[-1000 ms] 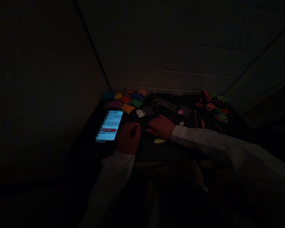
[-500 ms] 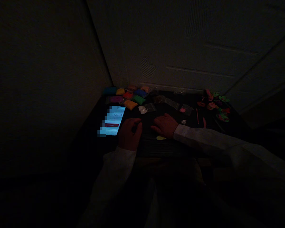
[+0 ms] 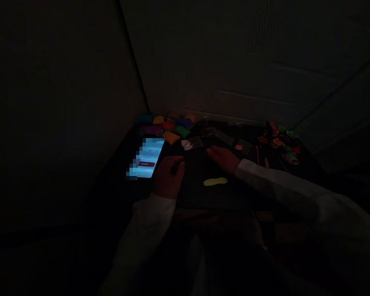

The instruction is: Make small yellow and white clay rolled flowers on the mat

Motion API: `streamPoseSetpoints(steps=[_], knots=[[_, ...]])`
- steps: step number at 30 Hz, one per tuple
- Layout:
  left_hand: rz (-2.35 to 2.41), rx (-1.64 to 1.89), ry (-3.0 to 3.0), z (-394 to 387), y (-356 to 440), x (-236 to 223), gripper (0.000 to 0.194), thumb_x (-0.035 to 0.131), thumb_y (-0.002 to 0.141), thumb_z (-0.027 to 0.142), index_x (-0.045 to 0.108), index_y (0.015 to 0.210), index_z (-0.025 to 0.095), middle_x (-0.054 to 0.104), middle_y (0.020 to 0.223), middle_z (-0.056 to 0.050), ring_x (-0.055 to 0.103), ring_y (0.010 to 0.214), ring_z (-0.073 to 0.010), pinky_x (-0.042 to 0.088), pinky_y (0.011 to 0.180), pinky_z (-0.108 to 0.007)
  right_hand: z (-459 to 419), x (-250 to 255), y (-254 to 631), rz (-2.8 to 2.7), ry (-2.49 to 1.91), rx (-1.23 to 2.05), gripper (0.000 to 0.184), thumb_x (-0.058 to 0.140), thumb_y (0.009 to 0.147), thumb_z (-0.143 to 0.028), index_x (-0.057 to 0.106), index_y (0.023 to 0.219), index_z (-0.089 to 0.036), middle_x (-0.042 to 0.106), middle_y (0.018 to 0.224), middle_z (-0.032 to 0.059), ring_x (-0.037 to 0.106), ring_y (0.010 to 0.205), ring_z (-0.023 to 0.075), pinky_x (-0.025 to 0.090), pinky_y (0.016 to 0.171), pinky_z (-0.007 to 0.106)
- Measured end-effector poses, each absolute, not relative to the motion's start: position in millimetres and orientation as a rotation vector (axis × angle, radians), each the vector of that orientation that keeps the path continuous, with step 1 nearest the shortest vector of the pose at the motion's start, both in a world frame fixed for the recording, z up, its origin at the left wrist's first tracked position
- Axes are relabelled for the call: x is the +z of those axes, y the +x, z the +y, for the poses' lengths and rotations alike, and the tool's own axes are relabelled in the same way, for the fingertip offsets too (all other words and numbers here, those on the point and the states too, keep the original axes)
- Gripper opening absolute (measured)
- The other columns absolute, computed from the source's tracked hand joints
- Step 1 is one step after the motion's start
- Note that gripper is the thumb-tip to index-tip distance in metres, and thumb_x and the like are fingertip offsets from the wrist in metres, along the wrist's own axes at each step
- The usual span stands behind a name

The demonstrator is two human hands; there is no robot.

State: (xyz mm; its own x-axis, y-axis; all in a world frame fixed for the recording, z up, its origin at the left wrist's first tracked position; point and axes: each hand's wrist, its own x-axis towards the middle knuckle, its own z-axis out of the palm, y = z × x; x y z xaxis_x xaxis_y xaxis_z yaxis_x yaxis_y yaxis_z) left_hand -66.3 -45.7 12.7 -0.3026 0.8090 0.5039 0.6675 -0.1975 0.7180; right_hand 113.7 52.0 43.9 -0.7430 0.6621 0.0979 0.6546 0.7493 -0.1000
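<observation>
Since the earlier frame, the right hand (image 3: 223,159) has moved off the yellow waisted strip (image 3: 216,181), which now lies uncovered; the left hand (image 3: 169,176) has kept nearly the same place. The strip lies flat near the front edge of the tabletop (image 3: 194,195), right of the left hand and in front of the right one, touching neither. Its long axis runs left to right, nearly parallel with that edge, the left end slightly nearer; with both ends rounded, it points no clear way.

Left fingers curl round, with a dark gap between thumb and forefinger. On the right, the fingers are bunched and point left. In this gloom I can't tell whether either hand grips anything.

Beside the left hand, toward the tabletop's left edge, a lit phone (image 3: 151,158) lies face up, probably so its screen can be read and lend some light. Packets of what looks like coloured clay (image 3: 168,126) crowd the back left corner and bright pieces (image 3: 291,150) the back right, likely to keep the front free. A thin pink stick (image 3: 257,155) lies beyond the right wrist, within reach.
</observation>
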Motion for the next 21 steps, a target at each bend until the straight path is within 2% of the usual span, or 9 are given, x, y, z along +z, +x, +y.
streamPoseSetpoints(steps=[6, 21], knots=[[1.907, 1.512, 1.748, -46.0, -65.2, 14.4, 0.019, 0.051, 0.076, 0.026, 0.059, 0.092, 0.020, 0.059, 0.088, -0.002, 0.055, 0.078, -0.0134, 0.044, 0.073, -0.027, 32.0, 46.4, 85.1, -2.901, -0.903, -0.039, 0.041, 0.027, 0.087, -0.046, 0.053, 0.086, -0.016, 0.061, 0.088, 0.0079, 0.055, 0.082, 0.0196, 0.030, 0.070, 0.032], [1.855, 1.592, 1.744, -44.8, -68.5, 10.3, 0.021, 0.050, 0.076, 0.025, 0.059, 0.094, 0.018, 0.058, 0.090, -0.002, 0.055, 0.076, -0.0118, 0.045, 0.072, -0.026, 20.8, 32.9, 74.4, -2.923, -0.972, -0.161, 0.049, 0.020, 0.087, -0.050, 0.052, 0.095, -0.013, 0.059, 0.095, 0.0108, 0.051, 0.088, 0.0224, 0.027, 0.074, 0.035]])
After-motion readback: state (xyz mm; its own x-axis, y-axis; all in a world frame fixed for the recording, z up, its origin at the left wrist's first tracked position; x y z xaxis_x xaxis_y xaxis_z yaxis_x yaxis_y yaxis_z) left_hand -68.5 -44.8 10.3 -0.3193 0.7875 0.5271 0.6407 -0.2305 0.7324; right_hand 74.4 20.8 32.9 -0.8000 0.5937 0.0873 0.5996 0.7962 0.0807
